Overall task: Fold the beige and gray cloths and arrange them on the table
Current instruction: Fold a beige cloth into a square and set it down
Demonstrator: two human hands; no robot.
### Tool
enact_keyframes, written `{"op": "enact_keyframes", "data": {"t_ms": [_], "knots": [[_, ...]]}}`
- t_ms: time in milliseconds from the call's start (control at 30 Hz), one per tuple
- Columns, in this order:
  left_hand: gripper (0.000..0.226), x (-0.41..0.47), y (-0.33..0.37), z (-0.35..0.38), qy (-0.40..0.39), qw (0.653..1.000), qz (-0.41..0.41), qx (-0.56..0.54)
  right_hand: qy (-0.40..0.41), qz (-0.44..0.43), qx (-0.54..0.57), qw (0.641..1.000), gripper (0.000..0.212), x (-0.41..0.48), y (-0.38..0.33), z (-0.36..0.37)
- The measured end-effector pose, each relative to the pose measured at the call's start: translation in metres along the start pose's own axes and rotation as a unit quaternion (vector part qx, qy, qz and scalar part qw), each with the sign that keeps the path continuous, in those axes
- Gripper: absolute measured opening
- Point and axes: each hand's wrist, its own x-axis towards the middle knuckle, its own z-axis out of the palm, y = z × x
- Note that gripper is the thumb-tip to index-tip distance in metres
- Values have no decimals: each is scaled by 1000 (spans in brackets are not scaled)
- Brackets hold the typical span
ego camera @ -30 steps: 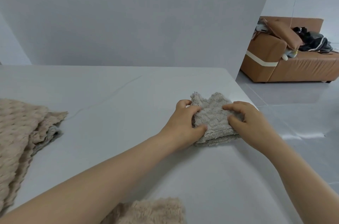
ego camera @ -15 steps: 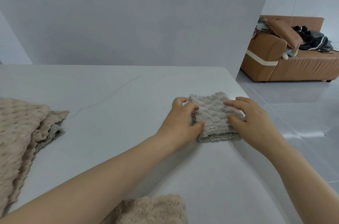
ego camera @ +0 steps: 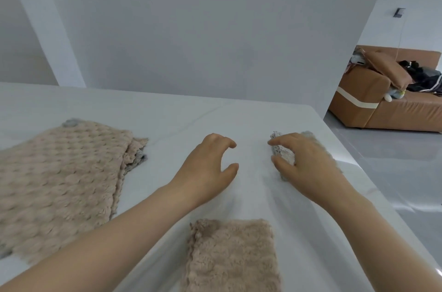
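A small folded gray cloth point(ego camera: 283, 154) lies near the right edge of the white table point(ego camera: 179, 119). My right hand point(ego camera: 308, 165) covers most of it, with thumb and curled index finger pinching its left edge. My left hand point(ego camera: 205, 169) hovers just left of it over bare table, fingers loosely curled and holding nothing. A folded fluffy beige cloth point(ego camera: 232, 255) lies close to me. At the left a large bubble-textured beige cloth point(ego camera: 62, 177) is spread out, with gray fabric point(ego camera: 137, 163) peeking from under its right edge.
The table's right edge runs just beyond my right hand, with gray floor past it. A brown sofa point(ego camera: 382, 105) with a cushion and dark clothes stands at the far right. A plain wall rises behind the table.
My left hand has let go of the gray cloth and pulled away to the left. My head has turned left and down, bringing both beige cloths further into view.
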Motion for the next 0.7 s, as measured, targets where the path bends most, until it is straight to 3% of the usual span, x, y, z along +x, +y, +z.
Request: {"op": "enact_keyframes", "data": {"t_ms": [700], "knots": [[39,-144,-73,-147,114,991,-67,38,-42,-148,-19,988,34,-21,-196,32]]}}
